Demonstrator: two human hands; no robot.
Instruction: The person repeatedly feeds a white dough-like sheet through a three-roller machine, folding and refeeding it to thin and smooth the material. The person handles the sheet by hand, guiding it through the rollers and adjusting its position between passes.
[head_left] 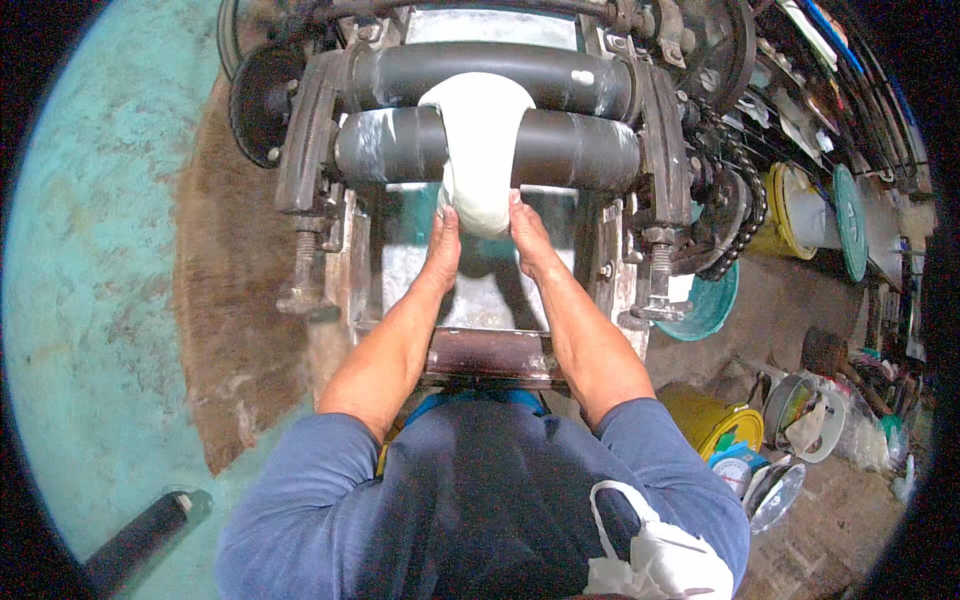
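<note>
A thick white doughy mass [478, 140] is draped over two dark horizontal rollers of a metal machine, the upper roller [390, 70] and the lower roller [580, 150], hanging down in front of the lower one. My left hand [443, 240] grips the left side of the hanging lower end, and my right hand [528, 233] grips its right side. My fingers are partly hidden by the white mass. Below it are a pale metal pan [405, 290] and a reddish-brown bar [490, 355] across the machine's front.
Metal side frames [660, 130] with screws flank the rollers; a chain drive [740, 220] is on the right. Buckets, including a yellow one [705, 420] and a teal one [705, 310], scales and clutter stand to the right. A dark roller [140, 545] lies at lower left.
</note>
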